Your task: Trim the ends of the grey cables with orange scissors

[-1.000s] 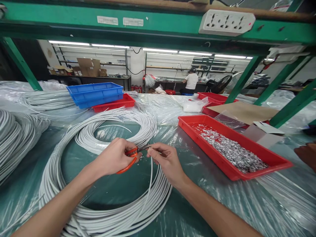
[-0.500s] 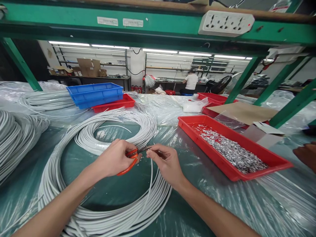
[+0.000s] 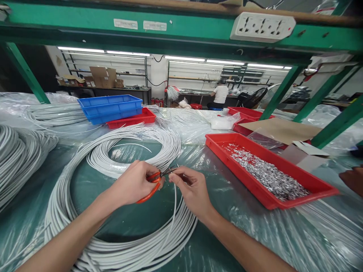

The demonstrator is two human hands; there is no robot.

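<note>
My left hand (image 3: 133,185) grips orange-handled scissors (image 3: 151,187), their dark blades pointing right toward my other hand. My right hand (image 3: 193,189) pinches the end of a thin white cable (image 3: 173,202) right at the blade tips; the strand drops down from my fingers into the large coil of white cable (image 3: 68,211) lying around both forearms on the plastic-covered table. A smaller coil (image 3: 164,145) lies just beyond my hands.
A red tray (image 3: 286,198) of small silvery metal parts sits at right. Stacked blue trays (image 3: 110,107) on a red tray lie behind, more cable coils (image 3: 17,158) at left. Another person's hand (image 3: 353,179) shows at the right edge; a person works far back.
The hands have barely shifted; the scissor blades have opened slightly at the cable end held by my right fingers.
</note>
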